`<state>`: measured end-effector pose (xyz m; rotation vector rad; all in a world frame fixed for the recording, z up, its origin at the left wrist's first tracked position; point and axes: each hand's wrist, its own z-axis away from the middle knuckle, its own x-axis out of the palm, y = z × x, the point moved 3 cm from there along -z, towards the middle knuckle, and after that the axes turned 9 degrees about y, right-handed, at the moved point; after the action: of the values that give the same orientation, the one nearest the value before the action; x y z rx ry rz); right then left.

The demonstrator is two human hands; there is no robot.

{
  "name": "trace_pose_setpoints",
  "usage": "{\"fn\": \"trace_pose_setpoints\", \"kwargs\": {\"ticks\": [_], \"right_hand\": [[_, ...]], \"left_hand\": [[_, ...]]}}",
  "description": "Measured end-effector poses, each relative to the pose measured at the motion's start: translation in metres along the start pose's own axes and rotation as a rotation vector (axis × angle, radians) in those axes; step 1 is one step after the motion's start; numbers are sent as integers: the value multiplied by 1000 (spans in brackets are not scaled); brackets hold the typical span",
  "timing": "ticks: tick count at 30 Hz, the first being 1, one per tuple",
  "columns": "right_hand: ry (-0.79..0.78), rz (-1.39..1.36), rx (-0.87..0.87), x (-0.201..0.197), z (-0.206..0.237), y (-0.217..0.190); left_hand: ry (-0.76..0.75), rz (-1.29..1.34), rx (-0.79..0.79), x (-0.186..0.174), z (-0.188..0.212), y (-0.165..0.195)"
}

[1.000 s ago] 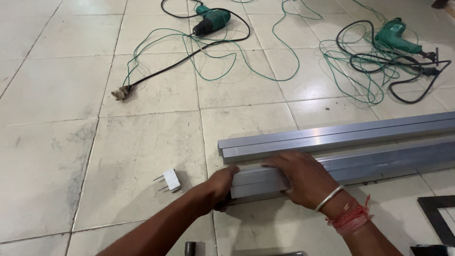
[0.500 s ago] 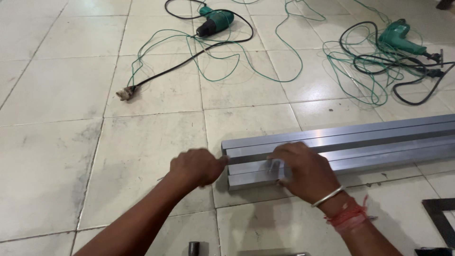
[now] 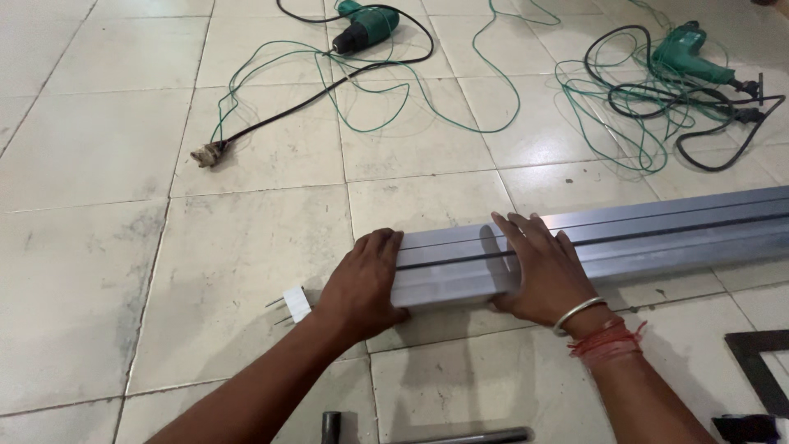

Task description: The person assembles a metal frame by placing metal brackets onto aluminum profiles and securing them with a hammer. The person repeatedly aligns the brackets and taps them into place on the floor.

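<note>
1. Left hand (image 3: 362,284) cupped over the near end of the grey aluminium profiles (image 3: 608,242), fingers curled against the end face.
2. Right hand (image 3: 538,271) pressed flat on top of the profiles, fingers spread and open, gripping nothing.
3. Profiles lying on the tiled floor (image 3: 99,263), running off to the right.
4. Small white plug (image 3: 296,302) just beside the left wrist.
5. Two green drills (image 3: 366,23) (image 3: 686,56) with tangled cords farther back.

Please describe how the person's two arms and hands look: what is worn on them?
Both forearms are bare, with no sleeves in view and no gloves. The left hand wears nothing visible. The right hand has a thin silver-coloured bangle at the wrist and, just behind it, several turns of red thread.
</note>
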<state>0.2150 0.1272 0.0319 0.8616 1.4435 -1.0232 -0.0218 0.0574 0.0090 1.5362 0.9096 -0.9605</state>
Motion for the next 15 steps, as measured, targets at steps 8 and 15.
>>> {"fn": "trace_pose_setpoints", "kwargs": {"ticks": [8, 15], "right_hand": [[103, 38, -39, 8, -5, 8], [67, 74, 28, -3, -9, 16]], "left_hand": [[-13, 73, -40, -2, -3, -4], [-17, 116, -28, -9, -2, -2]]}}
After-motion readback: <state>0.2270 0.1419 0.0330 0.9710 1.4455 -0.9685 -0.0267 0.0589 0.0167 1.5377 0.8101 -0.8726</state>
